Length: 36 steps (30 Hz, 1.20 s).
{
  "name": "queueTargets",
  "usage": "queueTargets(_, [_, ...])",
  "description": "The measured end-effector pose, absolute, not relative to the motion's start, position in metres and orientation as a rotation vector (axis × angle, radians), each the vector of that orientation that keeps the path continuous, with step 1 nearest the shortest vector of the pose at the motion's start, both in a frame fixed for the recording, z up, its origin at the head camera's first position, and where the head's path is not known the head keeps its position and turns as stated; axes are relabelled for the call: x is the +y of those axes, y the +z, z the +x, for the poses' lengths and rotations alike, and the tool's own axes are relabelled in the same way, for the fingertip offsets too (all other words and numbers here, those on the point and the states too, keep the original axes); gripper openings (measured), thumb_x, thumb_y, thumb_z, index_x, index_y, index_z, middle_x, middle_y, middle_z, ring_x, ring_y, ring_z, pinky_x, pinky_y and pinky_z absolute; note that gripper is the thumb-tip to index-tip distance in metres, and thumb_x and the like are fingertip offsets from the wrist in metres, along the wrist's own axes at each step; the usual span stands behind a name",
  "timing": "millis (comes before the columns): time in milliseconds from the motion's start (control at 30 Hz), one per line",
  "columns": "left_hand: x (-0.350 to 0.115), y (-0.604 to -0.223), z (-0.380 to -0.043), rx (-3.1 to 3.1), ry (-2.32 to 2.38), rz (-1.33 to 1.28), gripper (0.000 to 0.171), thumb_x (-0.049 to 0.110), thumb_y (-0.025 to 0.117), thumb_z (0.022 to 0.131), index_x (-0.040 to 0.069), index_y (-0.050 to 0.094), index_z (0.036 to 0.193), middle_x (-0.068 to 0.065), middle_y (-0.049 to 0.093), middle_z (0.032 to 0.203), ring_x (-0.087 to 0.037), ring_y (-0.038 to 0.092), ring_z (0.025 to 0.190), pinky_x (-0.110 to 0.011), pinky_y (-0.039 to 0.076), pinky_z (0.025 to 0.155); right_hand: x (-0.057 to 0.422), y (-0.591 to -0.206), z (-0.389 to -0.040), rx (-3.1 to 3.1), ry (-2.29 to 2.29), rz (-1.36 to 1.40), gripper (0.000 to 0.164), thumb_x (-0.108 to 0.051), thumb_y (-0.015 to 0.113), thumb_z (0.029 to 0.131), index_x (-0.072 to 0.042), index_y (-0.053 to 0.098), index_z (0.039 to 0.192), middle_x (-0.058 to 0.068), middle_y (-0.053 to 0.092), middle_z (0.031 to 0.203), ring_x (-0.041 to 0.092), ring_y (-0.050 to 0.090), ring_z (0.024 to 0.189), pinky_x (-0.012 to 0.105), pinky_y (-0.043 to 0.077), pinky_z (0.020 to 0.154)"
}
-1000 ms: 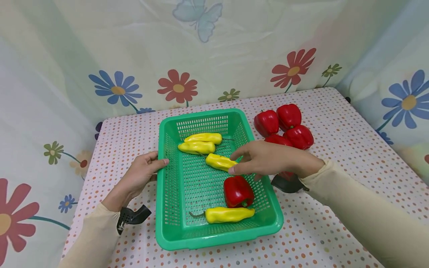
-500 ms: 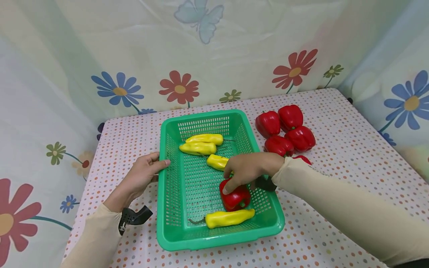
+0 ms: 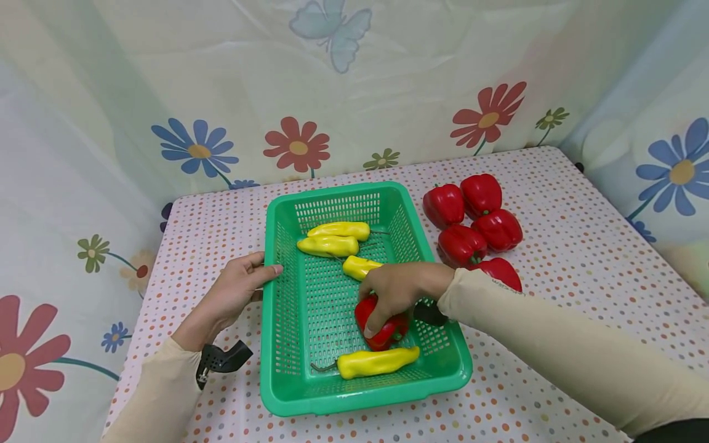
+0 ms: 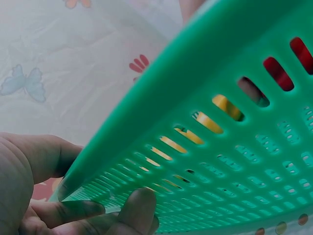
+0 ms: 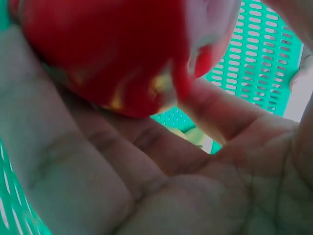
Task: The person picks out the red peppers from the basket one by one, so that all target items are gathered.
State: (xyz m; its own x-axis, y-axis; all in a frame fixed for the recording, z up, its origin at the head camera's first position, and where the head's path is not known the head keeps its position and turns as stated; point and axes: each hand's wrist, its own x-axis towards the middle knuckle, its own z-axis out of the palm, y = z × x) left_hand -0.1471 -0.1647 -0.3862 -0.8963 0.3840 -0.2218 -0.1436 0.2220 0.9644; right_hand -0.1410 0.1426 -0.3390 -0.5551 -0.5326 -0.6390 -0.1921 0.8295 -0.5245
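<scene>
My left hand [image 3: 235, 289] grips the left rim of a green perforated plastic basket [image 3: 362, 400], thumb over the top edge and fingers against the outside, as the left wrist view shows. Inside the basket, my right hand [image 3: 399, 286] holds a red bell pepper [image 3: 389, 336], its thumb on the near left side and fingers around the far side. Just in front of that pepper lies a long yellow pepper [image 3: 379, 363] with a thin stem. Behind the hand, another yellow pepper [image 3: 358, 267] is partly covered. Two more yellow peppers [image 3: 328, 246] lie side by side toward the back.
Several red bell peppers [image 3: 461, 244] are grouped on the dotted tablecloth [image 3: 559, 227] right of the basket; the right sleeve overlaps the nearest one. A flowered curtain [image 3: 399, 74] hangs behind and at both sides of the table.
My right hand has come down from over the middle yellow pepper onto the red bell pepper and taken hold, shifting it slightly left. The left hand stays at the rim.
</scene>
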Motion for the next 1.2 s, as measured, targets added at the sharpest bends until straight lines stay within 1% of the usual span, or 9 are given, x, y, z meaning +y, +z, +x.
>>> queueTargets(133, [-0.165, -0.386, -0.147, 2.097, 1.710, 0.212, 0.049, 0.016, 0.056, 0.108, -0.008, 0.047, 0.149, -0.030, 0.067, 0.130, -0.017, 0.076, 0.097, -0.036, 0.064, 0.087, 0.142, -0.340, -0.141, 2.175, -0.534, -0.552, 0.041, -0.030, 0.089, 0.083, -0.011, 0.073, 0.116, 0.001, 0.067, 0.102, 0.023, 0.063, 0.097, 0.032, 0.064, 0.072])
queueTargets(333, [-0.166, -0.385, -0.146, 2.107, 1.705, 0.220, 0.050, 0.017, 0.057, 0.108, -0.008, 0.047, 0.150, -0.029, 0.068, 0.129, -0.018, 0.075, 0.099, -0.035, 0.064, 0.088, 0.141, -0.337, -0.141, 2.221, -0.588, -0.529, 0.047, -0.028, 0.090, 0.083, -0.010, 0.072, 0.122, 0.003, 0.067, 0.108, 0.024, 0.063, 0.099, 0.032, 0.065, 0.073])
queueTargets(467, [-0.166, -0.385, -0.146, 2.110, 1.704, 0.213, 0.050, 0.017, 0.057, 0.108, -0.008, 0.047, 0.150, -0.029, 0.068, 0.129, -0.018, 0.075, 0.098, -0.035, 0.064, 0.087, 0.139, -0.338, -0.139, 2.193, -0.579, -0.517, 0.047, -0.029, 0.090, 0.082, -0.013, 0.071, 0.120, 0.001, 0.067, 0.106, 0.024, 0.062, 0.099, 0.032, 0.064, 0.072])
queueTargets(633, [-0.167, -0.386, -0.146, 2.103, 1.710, 0.211, 0.050, 0.017, 0.056, 0.108, -0.008, 0.047, 0.150, -0.030, 0.067, 0.130, -0.018, 0.075, 0.098, -0.036, 0.064, 0.087, 0.138, -0.342, -0.135, 2.165, -0.566, -0.538, 0.047, -0.028, 0.093, 0.079, -0.017, 0.069, 0.118, -0.002, 0.066, 0.104, 0.022, 0.061, 0.101, 0.034, 0.063, 0.075])
queueTargets(833, [-0.166, -0.386, -0.146, 2.103, 1.712, 0.219, 0.049, 0.017, 0.056, 0.108, -0.007, 0.047, 0.150, -0.029, 0.067, 0.130, -0.018, 0.075, 0.098, -0.036, 0.064, 0.087, 0.139, -0.342, -0.134, 2.215, -0.583, -0.587, 0.049, -0.027, 0.094, 0.077, -0.018, 0.070, 0.120, -0.003, 0.067, 0.105, 0.021, 0.060, 0.102, 0.034, 0.062, 0.077])
queueTargets(1000, [-0.166, -0.387, -0.146, 2.102, 1.711, 0.223, 0.049, 0.017, 0.056, 0.108, -0.007, 0.047, 0.150, -0.029, 0.067, 0.130, -0.017, 0.075, 0.097, -0.036, 0.064, 0.087, 0.148, -0.335, -0.133, 2.215, -0.711, -0.573, 0.055, -0.028, 0.094, 0.077, -0.017, 0.069, 0.124, -0.003, 0.067, 0.110, 0.023, 0.061, 0.104, 0.032, 0.063, 0.075])
queueTargets(1200, [-0.166, -0.386, -0.146, 2.102, 1.714, 0.226, 0.049, 0.018, 0.057, 0.108, -0.007, 0.048, 0.150, -0.028, 0.068, 0.129, -0.017, 0.075, 0.097, -0.035, 0.064, 0.086, 0.170, -0.318, -0.135, 2.232, -0.819, -0.532, 0.065, -0.028, 0.093, 0.076, -0.017, 0.065, 0.134, 0.002, 0.065, 0.121, 0.027, 0.059, 0.113, 0.034, 0.065, 0.076])
